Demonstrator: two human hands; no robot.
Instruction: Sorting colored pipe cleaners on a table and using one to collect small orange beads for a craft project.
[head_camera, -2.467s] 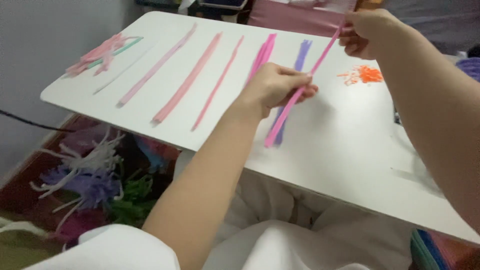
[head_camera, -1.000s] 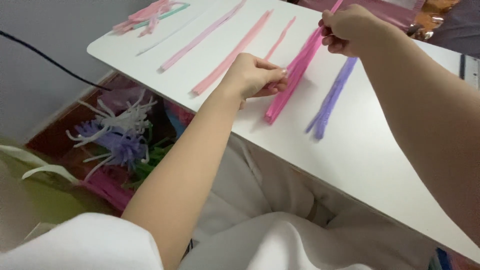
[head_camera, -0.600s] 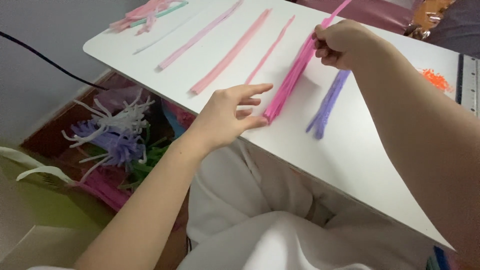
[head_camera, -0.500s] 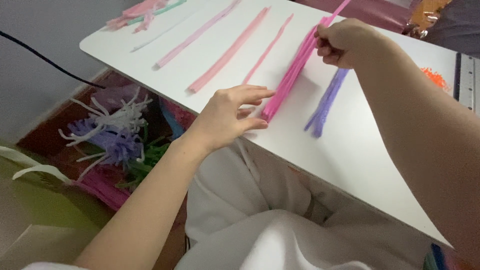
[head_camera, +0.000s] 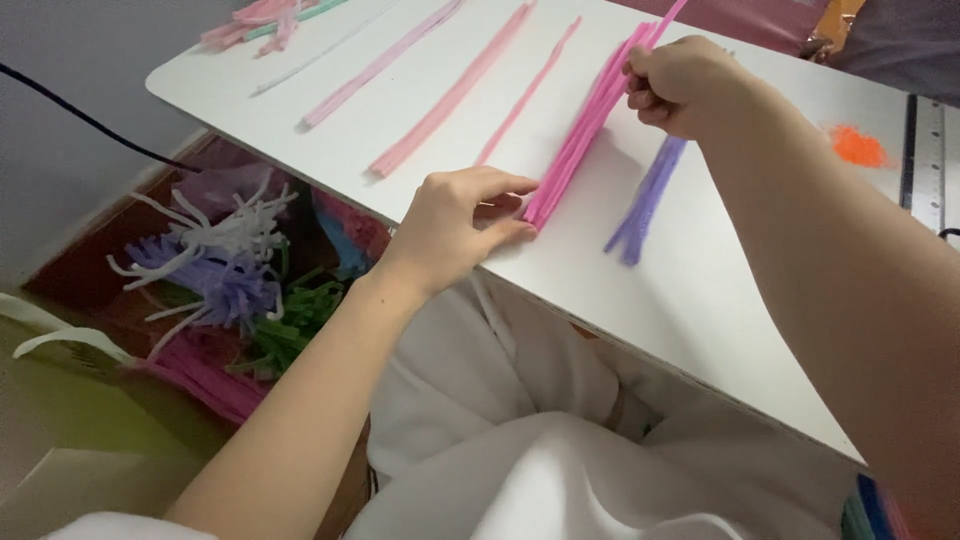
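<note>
A bundle of bright pink pipe cleaners (head_camera: 585, 130) lies on the white table (head_camera: 700, 300), running from near the front edge toward the back. The left hand (head_camera: 455, 225) rests at the front edge, its fingertips pressed against the bundle's near end. The right hand (head_camera: 685, 85) is curled shut, pinching the bundle further back. Purple pipe cleaners (head_camera: 645, 200) lie just right of the bundle. Pale pink strips (head_camera: 450, 95) lie toward the left edge.
</note>
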